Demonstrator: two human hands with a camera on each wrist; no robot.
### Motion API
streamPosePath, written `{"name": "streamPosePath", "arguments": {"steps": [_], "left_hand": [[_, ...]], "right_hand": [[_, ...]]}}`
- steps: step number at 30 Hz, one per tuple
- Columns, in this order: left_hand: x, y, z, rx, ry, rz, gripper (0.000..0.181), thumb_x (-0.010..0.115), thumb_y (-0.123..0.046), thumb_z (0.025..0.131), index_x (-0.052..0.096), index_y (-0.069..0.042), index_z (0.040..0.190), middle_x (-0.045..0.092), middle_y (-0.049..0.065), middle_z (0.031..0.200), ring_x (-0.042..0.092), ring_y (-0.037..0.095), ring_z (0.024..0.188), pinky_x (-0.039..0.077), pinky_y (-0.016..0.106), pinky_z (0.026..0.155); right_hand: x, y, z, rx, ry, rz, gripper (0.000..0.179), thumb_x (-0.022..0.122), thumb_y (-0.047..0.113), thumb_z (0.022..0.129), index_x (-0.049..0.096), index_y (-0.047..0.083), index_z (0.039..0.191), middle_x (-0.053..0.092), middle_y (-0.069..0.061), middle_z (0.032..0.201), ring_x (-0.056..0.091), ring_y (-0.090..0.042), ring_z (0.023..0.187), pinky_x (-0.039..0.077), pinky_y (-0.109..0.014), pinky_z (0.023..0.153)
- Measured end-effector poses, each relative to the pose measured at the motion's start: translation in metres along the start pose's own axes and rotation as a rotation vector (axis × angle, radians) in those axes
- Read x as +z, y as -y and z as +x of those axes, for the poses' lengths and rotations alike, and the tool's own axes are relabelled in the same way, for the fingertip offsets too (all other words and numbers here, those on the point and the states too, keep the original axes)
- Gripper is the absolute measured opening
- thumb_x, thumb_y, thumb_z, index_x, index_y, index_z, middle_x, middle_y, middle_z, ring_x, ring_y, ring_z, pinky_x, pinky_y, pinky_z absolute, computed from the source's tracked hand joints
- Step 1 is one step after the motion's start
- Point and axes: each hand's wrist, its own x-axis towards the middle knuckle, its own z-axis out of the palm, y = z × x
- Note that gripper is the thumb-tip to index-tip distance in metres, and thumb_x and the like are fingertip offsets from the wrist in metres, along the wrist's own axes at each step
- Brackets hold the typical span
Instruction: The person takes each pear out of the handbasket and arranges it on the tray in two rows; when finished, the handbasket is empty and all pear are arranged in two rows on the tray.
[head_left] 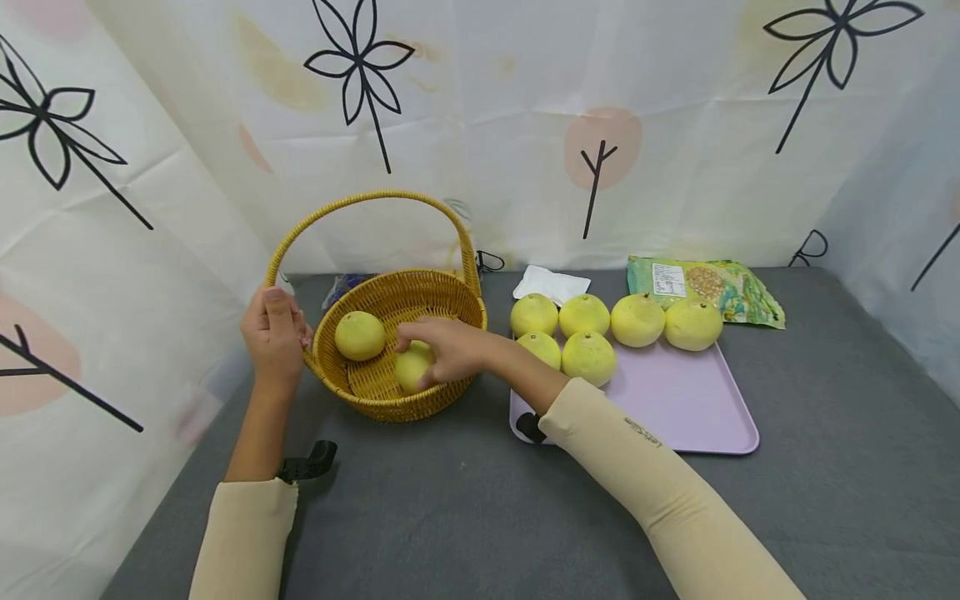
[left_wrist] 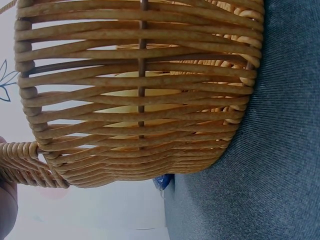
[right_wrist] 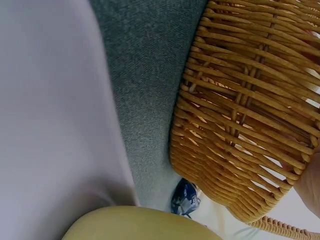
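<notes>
A wicker basket [head_left: 390,408] with a tall arched handle stands on the left of the table. My left hand [head_left: 277,333] grips it where the handle meets the left rim. Inside lies one pale yellow grapefruit [head_left: 360,336], seen through the weave in the left wrist view. My right hand [head_left: 450,346] reaches over the basket's right rim and holds a second grapefruit [head_left: 413,367] low in the basket, thumb and fingers curled round it. In the right wrist view the basket wall [right_wrist: 240,100] hides most of what that hand does.
Right of the basket, a lilac tray [head_left: 682,408] bears several grapefruits [head_left: 589,358] along its back and left. Behind it lie a white tissue [head_left: 551,284] and a green printed packet [head_left: 705,287]. A dark blue packet [head_left: 347,287] is behind the basket. A patterned cloth [head_left: 495,125] hangs around the table.
</notes>
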Motion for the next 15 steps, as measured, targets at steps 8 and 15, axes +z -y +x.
{"name": "streamPosePath", "arguments": {"steps": [8, 15], "left_hand": [[-0.0006, -0.0002, 0.0003, 0.004, 0.009, -0.008, 0.047, 0.045, -0.022, 0.109, 0.037, 0.014, 0.079, 0.034, 0.002, 0.048, 0.032, 0.011, 0.036, 0.032, 0.021, 0.035], [-0.0017, -0.0008, -0.0002, -0.002, 0.016, 0.012, 0.048, 0.045, -0.023, 0.109, 0.037, 0.015, 0.080, 0.035, 0.003, 0.050, 0.031, 0.014, 0.037, 0.033, 0.023, 0.036]], "right_hand": [[0.0026, 0.0007, -0.0044, 0.009, -0.045, 0.006, 0.045, 0.088, 0.022, 0.081, 0.060, 0.017, 0.116, 0.055, -0.001, 0.121, 0.052, -0.014, 0.107, 0.045, -0.030, 0.088], [0.0029, 0.0005, -0.0083, -0.008, -0.098, 0.017, 0.047, 0.089, 0.022, 0.079, 0.062, 0.016, 0.116, 0.054, -0.001, 0.118, 0.052, -0.015, 0.103, 0.046, -0.031, 0.088]]}}
